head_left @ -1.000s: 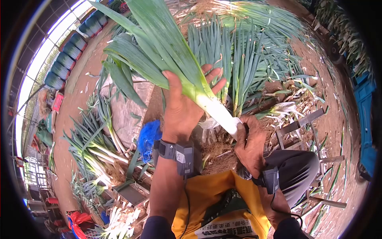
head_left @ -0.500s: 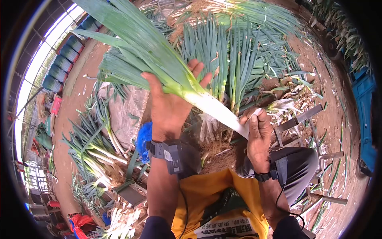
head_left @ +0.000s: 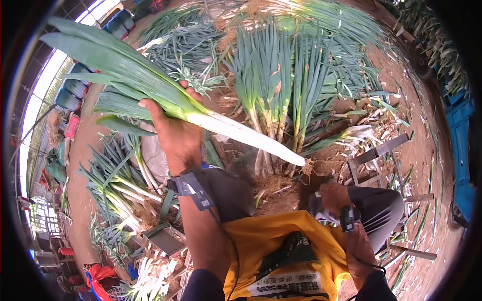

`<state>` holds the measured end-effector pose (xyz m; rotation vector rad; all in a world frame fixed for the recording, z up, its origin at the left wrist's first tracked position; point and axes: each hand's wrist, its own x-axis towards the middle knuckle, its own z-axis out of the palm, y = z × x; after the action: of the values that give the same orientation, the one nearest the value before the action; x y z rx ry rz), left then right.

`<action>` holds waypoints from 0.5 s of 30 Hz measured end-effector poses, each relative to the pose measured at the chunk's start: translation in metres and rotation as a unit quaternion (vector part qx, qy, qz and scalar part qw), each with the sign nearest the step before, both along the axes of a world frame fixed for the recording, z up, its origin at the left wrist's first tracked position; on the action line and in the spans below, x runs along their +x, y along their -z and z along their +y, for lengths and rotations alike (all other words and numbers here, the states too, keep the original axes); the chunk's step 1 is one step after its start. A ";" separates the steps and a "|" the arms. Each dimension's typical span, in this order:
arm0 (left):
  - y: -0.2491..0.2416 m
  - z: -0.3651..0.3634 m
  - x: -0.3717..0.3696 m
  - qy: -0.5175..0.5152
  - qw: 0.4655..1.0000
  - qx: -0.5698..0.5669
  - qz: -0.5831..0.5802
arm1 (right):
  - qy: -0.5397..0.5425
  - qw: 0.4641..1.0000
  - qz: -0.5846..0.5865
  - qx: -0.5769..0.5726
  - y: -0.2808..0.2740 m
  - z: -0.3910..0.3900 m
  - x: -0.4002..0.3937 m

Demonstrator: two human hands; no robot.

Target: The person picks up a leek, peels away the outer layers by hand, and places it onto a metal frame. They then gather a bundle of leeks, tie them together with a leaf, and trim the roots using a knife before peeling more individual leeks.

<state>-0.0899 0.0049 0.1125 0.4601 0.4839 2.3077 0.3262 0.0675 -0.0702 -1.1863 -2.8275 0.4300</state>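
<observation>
A thick green onion (head_left: 246,133) lies slanted across my left hand (head_left: 175,130), its broad leaves to the upper left. My palm is under it, thumb on one side and fingertips showing on the other, closed round the stalk. The smooth white shank points down to the right and ends in thin roots (head_left: 309,165). My right hand (head_left: 335,198) is apart from the onion, low over my right knee, with fingers curled. A small pale bit shows at its fingertips; I cannot tell what it is.
Upright green onions (head_left: 268,95) stand just ahead, with more bundles (head_left: 331,22) behind. Loose onions (head_left: 125,185) lie at the left. A metal frame (head_left: 379,150) stands at the right beside peelings (head_left: 361,133). A blue crate (head_left: 459,145) is at the far right.
My left hand has moved left with the green onion. My right hand has let go of the root end and dropped toward my knee; the roots now show.
</observation>
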 end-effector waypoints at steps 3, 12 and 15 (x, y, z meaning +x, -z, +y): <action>0.003 -0.001 0.001 0.029 1.000 -0.008 0.001 | 0.070 0.976 0.206 -0.003 -0.036 0.012 -0.020; 0.000 0.014 0.032 0.220 0.975 0.016 -0.001 | -0.084 0.840 0.373 -0.386 -0.135 0.009 -0.144; 0.004 0.018 0.030 0.271 0.960 0.069 0.003 | -0.049 0.812 0.329 -0.480 -0.129 0.006 -0.147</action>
<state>-0.0599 0.0230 0.1083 0.5846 0.1672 1.8128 0.1788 0.0732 0.0589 -0.6730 -1.9947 1.9711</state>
